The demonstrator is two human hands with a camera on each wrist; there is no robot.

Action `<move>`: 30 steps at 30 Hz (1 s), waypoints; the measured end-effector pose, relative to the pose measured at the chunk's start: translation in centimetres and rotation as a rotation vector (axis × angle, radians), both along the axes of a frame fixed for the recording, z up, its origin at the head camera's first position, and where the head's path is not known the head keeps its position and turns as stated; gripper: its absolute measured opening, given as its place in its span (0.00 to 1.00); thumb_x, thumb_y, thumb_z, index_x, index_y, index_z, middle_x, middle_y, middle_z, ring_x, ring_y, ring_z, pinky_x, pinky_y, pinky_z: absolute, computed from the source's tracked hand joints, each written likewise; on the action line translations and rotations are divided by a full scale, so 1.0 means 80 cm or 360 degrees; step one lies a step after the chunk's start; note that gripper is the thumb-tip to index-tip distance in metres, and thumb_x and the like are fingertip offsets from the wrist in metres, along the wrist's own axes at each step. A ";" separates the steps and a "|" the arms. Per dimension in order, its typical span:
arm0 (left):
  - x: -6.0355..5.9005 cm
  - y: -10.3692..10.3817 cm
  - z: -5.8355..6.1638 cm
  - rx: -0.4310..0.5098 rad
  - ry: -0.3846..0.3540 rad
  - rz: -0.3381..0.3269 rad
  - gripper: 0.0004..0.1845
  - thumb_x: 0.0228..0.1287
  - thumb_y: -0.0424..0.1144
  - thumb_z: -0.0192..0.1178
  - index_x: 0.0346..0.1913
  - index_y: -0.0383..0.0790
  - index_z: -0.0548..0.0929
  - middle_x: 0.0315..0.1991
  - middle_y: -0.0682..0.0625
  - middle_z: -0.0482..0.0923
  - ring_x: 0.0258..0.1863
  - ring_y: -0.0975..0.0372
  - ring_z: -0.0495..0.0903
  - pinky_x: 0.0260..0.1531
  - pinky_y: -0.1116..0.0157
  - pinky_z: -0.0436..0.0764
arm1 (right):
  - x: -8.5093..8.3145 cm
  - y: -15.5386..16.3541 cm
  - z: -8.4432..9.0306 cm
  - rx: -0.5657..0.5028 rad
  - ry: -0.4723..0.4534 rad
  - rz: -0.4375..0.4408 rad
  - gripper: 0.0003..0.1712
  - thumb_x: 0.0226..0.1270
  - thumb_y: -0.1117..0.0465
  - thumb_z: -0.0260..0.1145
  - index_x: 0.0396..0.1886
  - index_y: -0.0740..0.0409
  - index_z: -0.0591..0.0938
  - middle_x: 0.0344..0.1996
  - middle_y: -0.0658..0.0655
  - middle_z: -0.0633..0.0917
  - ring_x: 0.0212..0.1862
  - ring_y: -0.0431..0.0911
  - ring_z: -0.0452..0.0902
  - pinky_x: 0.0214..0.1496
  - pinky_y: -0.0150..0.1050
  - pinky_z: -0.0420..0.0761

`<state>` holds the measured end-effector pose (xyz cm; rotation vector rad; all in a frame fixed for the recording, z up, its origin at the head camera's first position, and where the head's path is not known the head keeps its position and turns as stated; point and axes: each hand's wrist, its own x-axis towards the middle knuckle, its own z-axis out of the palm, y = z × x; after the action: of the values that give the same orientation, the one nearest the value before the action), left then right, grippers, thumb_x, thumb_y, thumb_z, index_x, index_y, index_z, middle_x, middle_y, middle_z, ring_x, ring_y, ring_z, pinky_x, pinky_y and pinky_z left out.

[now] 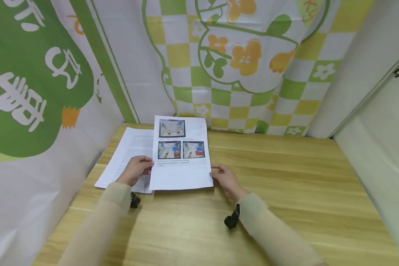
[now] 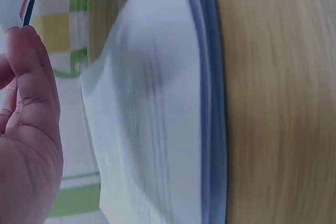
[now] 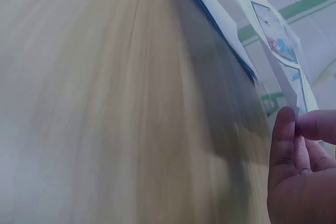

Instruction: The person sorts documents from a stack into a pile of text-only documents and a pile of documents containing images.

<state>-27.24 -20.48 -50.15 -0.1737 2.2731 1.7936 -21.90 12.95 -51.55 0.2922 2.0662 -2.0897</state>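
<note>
A printed sheet of paper (image 1: 181,177) with three small pictures and a few lines of text is held up over the table, its left part overlapping a stack of papers (image 1: 129,147) in the head view. My left hand (image 1: 136,170) pinches the sheet's left edge between thumb and fingers. At the lower right edge, my right hand (image 1: 227,180) pinches it the same way. In the right wrist view the thumb and fingertips of the right hand (image 3: 304,166) meet at the sheet's edge. The left wrist view shows the left hand (image 2: 31,108) beside the stack (image 2: 152,103).
The wooden table (image 1: 286,192) extends to the right and front of the sheet. A patterned curtain (image 1: 232,74) in green, yellow and white hangs behind its back edge. White cloth walls (image 1: 96,140) rise on both sides. Small black cameras (image 1: 232,218) sit at the wrists.
</note>
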 end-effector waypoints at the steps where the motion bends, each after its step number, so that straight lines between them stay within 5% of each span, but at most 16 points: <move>1: 0.000 0.004 -0.001 0.0002 -0.0009 -0.0005 0.13 0.74 0.26 0.57 0.55 0.18 0.75 0.43 0.41 0.78 0.30 0.65 0.79 0.32 0.70 0.84 | 0.002 0.005 0.000 -0.0003 -0.0007 -0.0006 0.19 0.72 0.75 0.61 0.60 0.75 0.78 0.42 0.64 0.86 0.38 0.43 0.81 0.38 0.32 0.81; 11: 0.010 0.043 -0.015 0.0093 -0.0085 -0.0073 0.10 0.72 0.25 0.58 0.50 0.19 0.76 0.35 0.46 0.78 0.25 0.65 0.78 0.26 0.71 0.81 | 0.025 0.041 -0.002 -0.0016 -0.0081 -0.0030 0.25 0.71 0.76 0.61 0.67 0.74 0.75 0.44 0.64 0.86 0.39 0.42 0.80 0.39 0.32 0.81; 30: -0.004 0.103 -0.032 0.0098 -0.0120 -0.0153 0.20 0.70 0.25 0.58 0.63 0.22 0.74 0.37 0.43 0.82 0.28 0.63 0.80 0.24 0.71 0.81 | 0.049 0.088 -0.003 0.0087 -0.0130 -0.0121 0.24 0.73 0.75 0.59 0.67 0.75 0.74 0.46 0.64 0.86 0.39 0.41 0.79 0.39 0.31 0.81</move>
<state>-27.59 -12.23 -52.73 -0.1175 2.1347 1.7748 -18.01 19.99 -51.76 0.4638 2.0981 -2.0296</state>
